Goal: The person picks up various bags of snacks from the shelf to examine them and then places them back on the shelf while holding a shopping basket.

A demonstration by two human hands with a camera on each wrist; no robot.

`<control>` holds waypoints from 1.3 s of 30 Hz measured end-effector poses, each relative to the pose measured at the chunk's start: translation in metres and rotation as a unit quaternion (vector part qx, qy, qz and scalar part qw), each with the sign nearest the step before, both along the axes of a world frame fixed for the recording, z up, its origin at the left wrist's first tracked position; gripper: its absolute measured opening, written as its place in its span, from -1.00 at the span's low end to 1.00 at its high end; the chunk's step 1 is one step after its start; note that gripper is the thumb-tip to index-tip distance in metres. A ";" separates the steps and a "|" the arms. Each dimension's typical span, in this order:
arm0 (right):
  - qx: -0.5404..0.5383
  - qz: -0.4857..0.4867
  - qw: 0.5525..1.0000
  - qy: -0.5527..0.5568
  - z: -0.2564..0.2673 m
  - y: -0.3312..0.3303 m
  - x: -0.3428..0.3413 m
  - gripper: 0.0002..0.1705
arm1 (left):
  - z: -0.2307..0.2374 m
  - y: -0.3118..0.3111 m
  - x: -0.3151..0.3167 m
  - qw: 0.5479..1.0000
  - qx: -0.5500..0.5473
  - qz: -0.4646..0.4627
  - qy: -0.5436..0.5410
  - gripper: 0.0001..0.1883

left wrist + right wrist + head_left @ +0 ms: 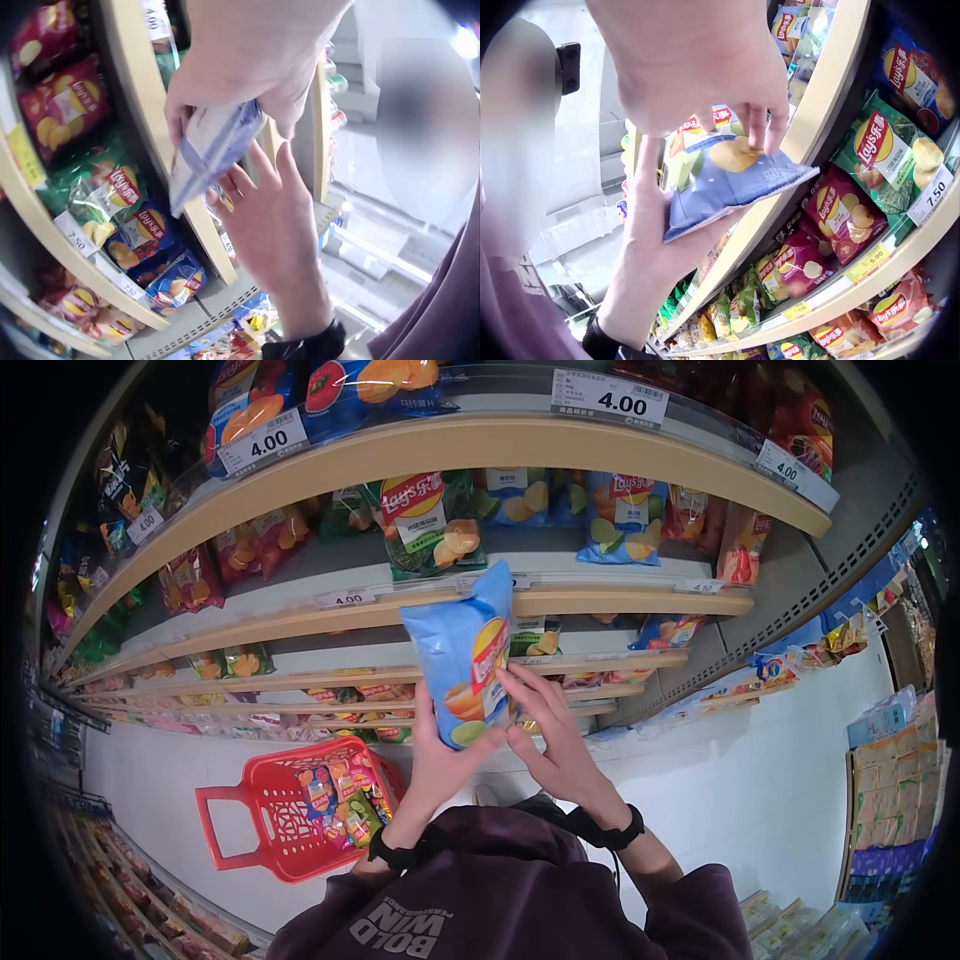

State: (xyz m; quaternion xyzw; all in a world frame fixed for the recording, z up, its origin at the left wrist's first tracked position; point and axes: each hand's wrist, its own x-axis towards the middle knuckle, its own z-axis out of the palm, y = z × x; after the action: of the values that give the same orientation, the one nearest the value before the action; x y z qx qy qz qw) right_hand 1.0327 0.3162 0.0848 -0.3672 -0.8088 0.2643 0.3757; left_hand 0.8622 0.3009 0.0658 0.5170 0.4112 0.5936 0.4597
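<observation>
A light blue bag of Lay's potato chips is held up in front of the shelves, tilted, its printed face partly covered by fingers. My left hand grips it low on the left side, thumb across the front. From the right, my right hand touches the bag's face with extended fingertips, its thumb close to the left thumb. In the right wrist view the bag lies over the left palm. The left wrist view shows its sealed edge pointing down.
A red shopping basket with several snack bags inside stands on the floor at left. Curved shelves of chip bags with price tags span the front. A green Lay's bag stands behind the held one. More goods line the right.
</observation>
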 end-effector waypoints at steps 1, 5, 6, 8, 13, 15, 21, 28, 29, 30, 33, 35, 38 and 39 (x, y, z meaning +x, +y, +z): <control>0.039 -0.034 0.998 -0.030 -0.012 0.004 0.001 -0.12 | -0.011 0.002 -0.008 0.997 -0.065 -0.013 -0.029 -0.30; -0.187 -0.122 0.942 0.250 -0.020 -0.004 -0.005 -0.10 | -0.041 0.004 -0.025 0.973 -0.211 -0.073 -0.056 -0.46; -0.244 -0.087 0.933 0.249 -0.021 -0.003 -0.002 -0.10 | -0.045 0.004 -0.026 0.971 -0.219 -0.090 -0.042 -0.49; -0.353 -0.013 0.903 0.243 -0.024 0.001 0.009 -0.10 | -0.044 0.015 -0.027 0.986 -0.096 -0.091 0.101 -0.52; -0.319 -0.102 0.880 0.336 -0.015 -0.003 0.016 -0.26 | 0.016 0.069 -0.035 0.970 0.145 0.112 0.159 -0.47; -0.318 -0.107 0.883 0.328 -0.017 -0.001 0.024 -0.26 | 0.044 0.100 -0.052 0.934 0.212 0.210 0.198 -0.45; -0.318 -0.112 0.882 0.328 -0.020 -0.004 0.031 -0.28 | 0.067 0.178 -0.089 0.885 0.226 0.225 0.339 -0.46; -0.320 -0.118 0.879 0.332 -0.028 -0.012 0.033 -0.26 | 0.082 0.198 -0.095 0.905 0.186 0.168 0.344 -0.47; -0.319 -0.120 0.881 0.328 -0.027 -0.013 0.034 -0.27 | 0.083 0.200 -0.096 0.907 0.185 0.166 0.340 -0.46; -0.318 -0.122 0.883 0.324 -0.026 -0.012 0.034 -0.27 | 0.086 0.200 -0.097 0.909 0.185 0.164 0.335 -0.46; -0.308 -0.126 0.888 0.318 -0.024 -0.003 0.038 -0.26 | 0.092 0.188 -0.094 0.919 0.157 0.150 0.329 -0.45; -0.265 -0.110 0.900 0.327 -0.005 0.009 0.037 -0.26 | 0.087 0.178 -0.089 0.897 0.199 0.189 0.348 -0.43; -0.179 -0.162 0.912 0.333 0.018 0.041 0.041 -0.26 | 0.075 0.163 -0.077 0.829 0.301 0.289 0.372 -0.43; -0.182 -0.155 0.901 0.363 0.027 0.054 0.045 -0.27 | 0.074 0.155 -0.072 0.817 0.322 0.316 0.358 -0.45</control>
State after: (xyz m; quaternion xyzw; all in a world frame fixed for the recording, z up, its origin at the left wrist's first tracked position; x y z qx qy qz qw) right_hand 1.0776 0.3698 0.1119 -0.4282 -0.4874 0.4601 0.6061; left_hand 0.7902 0.4562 0.1400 0.6536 0.4725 0.5778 -0.1255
